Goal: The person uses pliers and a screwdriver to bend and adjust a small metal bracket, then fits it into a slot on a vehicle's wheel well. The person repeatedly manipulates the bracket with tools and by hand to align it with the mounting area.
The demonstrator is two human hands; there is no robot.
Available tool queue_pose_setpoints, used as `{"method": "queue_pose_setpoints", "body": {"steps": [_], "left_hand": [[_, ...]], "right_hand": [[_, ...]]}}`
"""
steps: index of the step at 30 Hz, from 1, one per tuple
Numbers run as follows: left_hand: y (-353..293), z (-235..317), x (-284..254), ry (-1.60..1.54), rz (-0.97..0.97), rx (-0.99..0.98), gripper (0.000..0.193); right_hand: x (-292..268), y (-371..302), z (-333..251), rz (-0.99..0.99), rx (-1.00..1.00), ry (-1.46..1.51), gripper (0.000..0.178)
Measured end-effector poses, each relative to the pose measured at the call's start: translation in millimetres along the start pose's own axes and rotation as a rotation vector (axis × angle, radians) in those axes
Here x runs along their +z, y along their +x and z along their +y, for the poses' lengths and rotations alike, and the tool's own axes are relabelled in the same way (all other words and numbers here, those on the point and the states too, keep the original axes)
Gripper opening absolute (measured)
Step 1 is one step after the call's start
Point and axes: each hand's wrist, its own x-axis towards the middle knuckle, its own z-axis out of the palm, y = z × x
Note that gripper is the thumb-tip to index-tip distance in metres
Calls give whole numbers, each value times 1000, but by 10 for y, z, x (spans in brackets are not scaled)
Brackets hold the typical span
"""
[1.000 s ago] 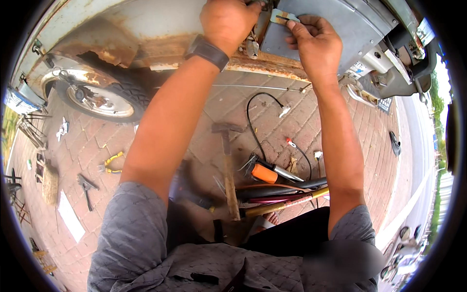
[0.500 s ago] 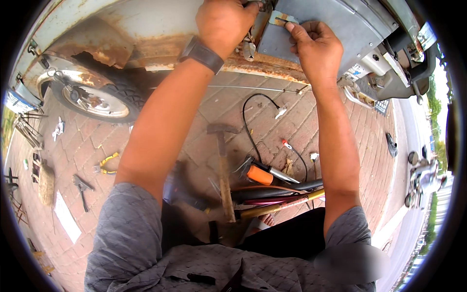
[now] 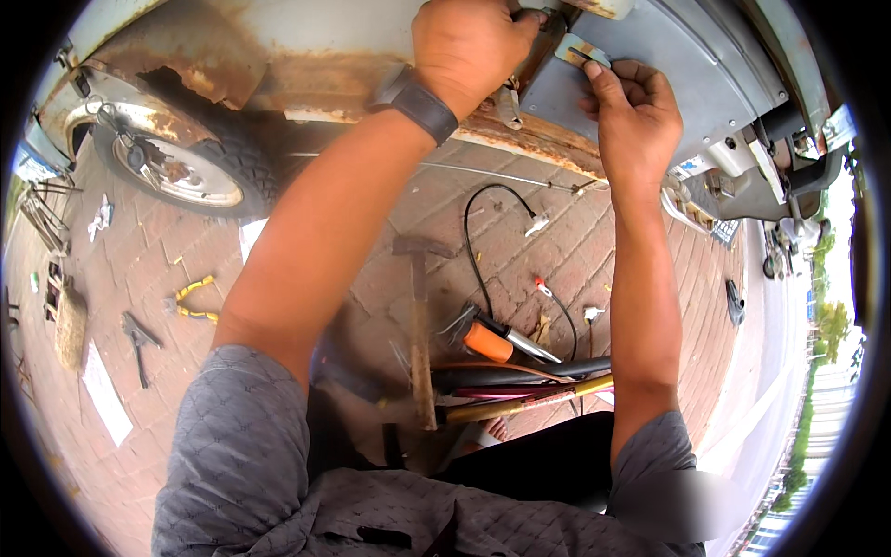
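Observation:
At the top of the head view, my right hand [image 3: 640,116] pinches a small flat metal plate [image 3: 579,52] between thumb and curled fingers. The plate has a dark slot and rust stains, and it lies against the grey metal panel [image 3: 682,60] of an old vehicle. My left hand [image 3: 471,48], with a dark band on its wrist, is closed by the rusty frame edge left of the plate. Its thumb points right; most of its fingers are hidden, and what they grip cannot be made out. A crumpled metal piece [image 3: 509,107] hangs below it.
A rusty vehicle sill [image 3: 534,137] runs below my hands, with a wheel [image 3: 181,176] at left. On the brick paving lie a hammer [image 3: 420,316], an orange-and-black tool [image 3: 487,342], cables [image 3: 467,218], yellow-handled pliers [image 3: 193,299] and locking pliers [image 3: 139,345]. Road lies at right.
The whole view has shifted, so the vehicle and both hands sit farther right in the picture. My right hand still pinches the plate, and my left hand stays by the frame edge.

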Motion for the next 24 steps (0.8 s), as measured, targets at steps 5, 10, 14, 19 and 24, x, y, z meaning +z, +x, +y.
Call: {"method": "queue_pose_setpoints", "body": {"steps": [5,10,14,19,24], "left_hand": [[-27,5,-20,-87,15,13,25],[-30,-17,14,-86,15,21,24],[-54,-20,28,-78,29,15,24],[-79,-5,40,-50,53,19,23],[-76,-21,71,-49,75,9,20]], "right_hand": [[-15,0,25,-31,-13,5,19],[-9,-5,57,-56,-16,95,17],[19,-16,40,-52,26,148,16],[3,-24,50,-51,-17,90,15],[-1,-19,128,-72,-70,154,14]]}}
